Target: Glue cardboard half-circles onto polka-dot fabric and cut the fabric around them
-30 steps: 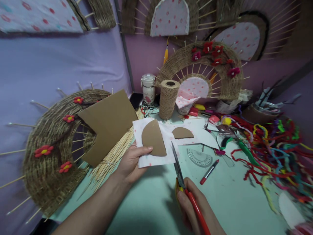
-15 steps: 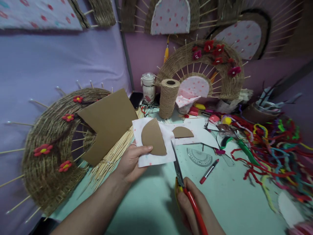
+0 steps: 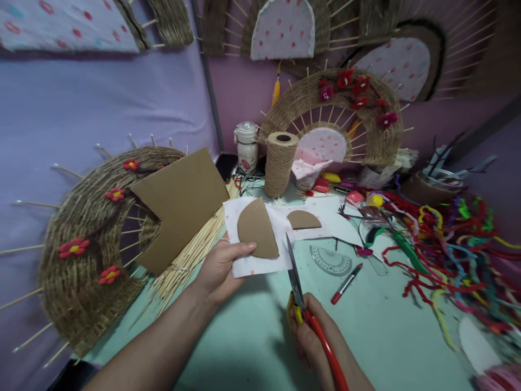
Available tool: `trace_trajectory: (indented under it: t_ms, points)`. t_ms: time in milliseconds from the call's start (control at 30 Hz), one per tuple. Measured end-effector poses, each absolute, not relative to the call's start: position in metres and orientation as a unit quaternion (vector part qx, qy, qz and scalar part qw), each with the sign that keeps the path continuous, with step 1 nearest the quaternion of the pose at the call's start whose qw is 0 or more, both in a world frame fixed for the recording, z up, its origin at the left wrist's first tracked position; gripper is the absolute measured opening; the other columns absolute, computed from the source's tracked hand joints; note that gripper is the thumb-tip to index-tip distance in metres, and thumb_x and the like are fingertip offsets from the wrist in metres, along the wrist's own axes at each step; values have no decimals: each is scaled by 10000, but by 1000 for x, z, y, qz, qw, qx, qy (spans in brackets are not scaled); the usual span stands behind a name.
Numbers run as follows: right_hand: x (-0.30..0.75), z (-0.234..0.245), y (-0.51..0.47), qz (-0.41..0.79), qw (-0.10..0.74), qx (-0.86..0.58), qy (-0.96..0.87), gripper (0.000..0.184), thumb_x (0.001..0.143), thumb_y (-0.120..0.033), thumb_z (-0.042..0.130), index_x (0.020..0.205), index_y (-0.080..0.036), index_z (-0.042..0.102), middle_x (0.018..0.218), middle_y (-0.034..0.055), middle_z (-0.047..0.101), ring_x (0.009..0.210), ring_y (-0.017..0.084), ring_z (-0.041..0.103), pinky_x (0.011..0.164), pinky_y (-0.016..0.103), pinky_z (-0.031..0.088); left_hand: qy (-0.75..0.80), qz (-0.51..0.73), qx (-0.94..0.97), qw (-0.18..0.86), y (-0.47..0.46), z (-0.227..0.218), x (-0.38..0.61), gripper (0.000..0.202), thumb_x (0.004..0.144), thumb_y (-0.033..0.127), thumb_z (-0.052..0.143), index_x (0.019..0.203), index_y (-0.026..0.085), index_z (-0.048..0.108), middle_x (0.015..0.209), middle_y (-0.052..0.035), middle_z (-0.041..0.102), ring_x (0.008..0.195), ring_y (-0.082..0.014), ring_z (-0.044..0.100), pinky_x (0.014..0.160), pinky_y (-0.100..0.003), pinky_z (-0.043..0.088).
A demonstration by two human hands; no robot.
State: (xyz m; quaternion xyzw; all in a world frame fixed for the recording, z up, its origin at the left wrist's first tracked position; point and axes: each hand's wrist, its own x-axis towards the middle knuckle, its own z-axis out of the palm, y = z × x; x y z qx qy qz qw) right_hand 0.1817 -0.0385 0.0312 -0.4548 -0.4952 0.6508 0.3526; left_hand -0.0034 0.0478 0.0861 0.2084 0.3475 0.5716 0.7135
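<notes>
One cardboard half-disc (image 3: 259, 228) sits mid-frame on one spotted cloth (image 3: 280, 233), up and right of the left hand (image 3: 222, 269), which pinches both. The right hand (image 3: 315, 334) grips one pair of scissors (image 3: 295, 285) by the cloth's right edge; contact's unclear. A second half-disc (image 3: 304, 220) lies beyond. Half a second on, hardly anything's shifted!

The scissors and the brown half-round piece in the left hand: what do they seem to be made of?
Scissors: blades probably steel, grey with a dull sheen; red handle apparently smooth plastic, evenly coloured.
Half-round piece: likely cardboard, matt plain brown, flat and stiff-looking with crisp edges.
</notes>
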Motion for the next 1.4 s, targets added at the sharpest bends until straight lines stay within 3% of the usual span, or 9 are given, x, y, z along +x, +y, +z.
trace_trajectory:
  t_ms: [500,700,1400]
  points:
    - [183,36,-37,641,365,-482,-474,535,801,-758,508,830,-236,395,658,-79,337,509,78,285,461,230,231,354,536,227,732,43,84,-1,698,644,52,749,1312,149,571,1162,-137,709,992,-304,701,837,-378,579]
    - [183,39,-37,632,363,-480,-489,506,844,-739,459,814,-243,363,585,-101,319,461,75,280,439,232,205,363,530,225,733,42,85,2,702,634,59,763,1307,142,579,1064,-129,743,952,-303,713,821,-383,583]
    - [182,30,-40,626,355,-523,-457,539,785,-760,526,770,-261,323,524,-119,257,420,68,194,399,233,132,365,550,182,729,44,83,4,592,696,68,703,1277,111,596,965,-117,763,907,-283,725,888,-406,561]
